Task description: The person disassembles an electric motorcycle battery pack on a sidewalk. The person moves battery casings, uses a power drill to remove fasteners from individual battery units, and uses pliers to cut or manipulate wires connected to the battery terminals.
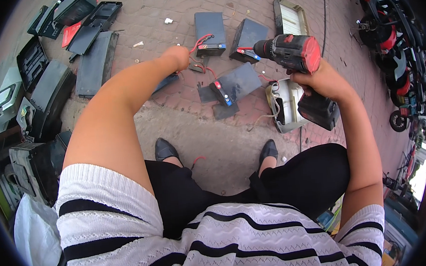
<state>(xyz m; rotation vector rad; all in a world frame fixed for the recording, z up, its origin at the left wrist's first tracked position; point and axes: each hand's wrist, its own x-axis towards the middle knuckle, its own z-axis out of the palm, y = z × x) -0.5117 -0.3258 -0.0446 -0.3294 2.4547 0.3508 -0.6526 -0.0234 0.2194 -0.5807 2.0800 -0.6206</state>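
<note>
My right hand [322,79] is wrapped around the handle of a red and black cordless drill [291,52]. The drill points left, its tip by the terminal edge of a tilted dark battery [250,35]. My left hand [180,57] is closed, its fingers mostly hidden; a red wire [201,41] runs up to it from the terminals of an upright grey battery [209,25]. What the fingers hold I cannot make out. Nearer me lies another grey battery [239,83], with red and blue terminal ends and a red wire attached. Part of one more battery [166,83] shows under my left forearm.
An opened pale casing [284,106] with loose wires lies below the drill; another pale tray [290,16] is farther off. Black plastic cases [51,95] pile up at left. A dark cable [324,16] crosses the brick paving. Parked vehicles [395,51] line the right.
</note>
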